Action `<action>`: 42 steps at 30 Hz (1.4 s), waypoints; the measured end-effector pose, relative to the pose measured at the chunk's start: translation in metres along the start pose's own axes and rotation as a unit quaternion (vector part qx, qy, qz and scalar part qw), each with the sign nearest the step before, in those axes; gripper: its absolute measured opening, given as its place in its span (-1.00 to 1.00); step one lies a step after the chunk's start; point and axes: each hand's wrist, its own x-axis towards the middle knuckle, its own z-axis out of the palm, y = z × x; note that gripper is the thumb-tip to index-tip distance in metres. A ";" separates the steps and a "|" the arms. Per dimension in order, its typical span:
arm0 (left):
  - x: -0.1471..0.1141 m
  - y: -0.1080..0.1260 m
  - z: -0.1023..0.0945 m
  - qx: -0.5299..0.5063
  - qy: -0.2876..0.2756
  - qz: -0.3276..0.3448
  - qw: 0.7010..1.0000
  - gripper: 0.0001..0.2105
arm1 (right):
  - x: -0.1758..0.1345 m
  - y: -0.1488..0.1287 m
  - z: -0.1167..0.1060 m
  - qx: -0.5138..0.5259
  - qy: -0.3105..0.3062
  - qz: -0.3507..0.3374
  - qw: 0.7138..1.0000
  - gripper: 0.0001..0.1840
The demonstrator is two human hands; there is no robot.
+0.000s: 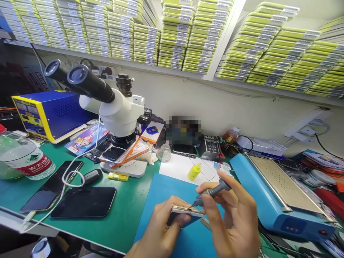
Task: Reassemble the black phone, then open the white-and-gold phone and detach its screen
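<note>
One blue mat on our green bench
Our left hand grips a phone, right hand a screwdriver; packs crowd the shelf.

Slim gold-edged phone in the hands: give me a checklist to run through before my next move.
1. Slim gold-edged phone gripped in left hand: ok.
2. Grey ribbed-handled screwdriver held in right hand: ok.
3. Screwdriver tip at the phone's bottom edge: ok.
4. Tip's exact seating: cannot tell, too small.
5. Flat blue work mat beneath the hands: ok.
</note>
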 end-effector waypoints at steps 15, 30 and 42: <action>0.030 0.027 -0.020 0.168 -0.142 -0.215 0.952 -0.65 | -0.035 0.026 -0.046 0.157 0.183 0.222 0.945 -0.18; 0.086 0.028 0.008 0.376 -0.386 -0.295 0.789 -0.69 | -0.091 0.077 -0.049 0.156 0.237 0.297 0.912 -0.15; 0.148 -0.001 0.027 0.430 -0.508 -0.399 0.631 -0.62 | -0.088 0.060 -0.053 0.182 0.241 0.319 0.899 -0.28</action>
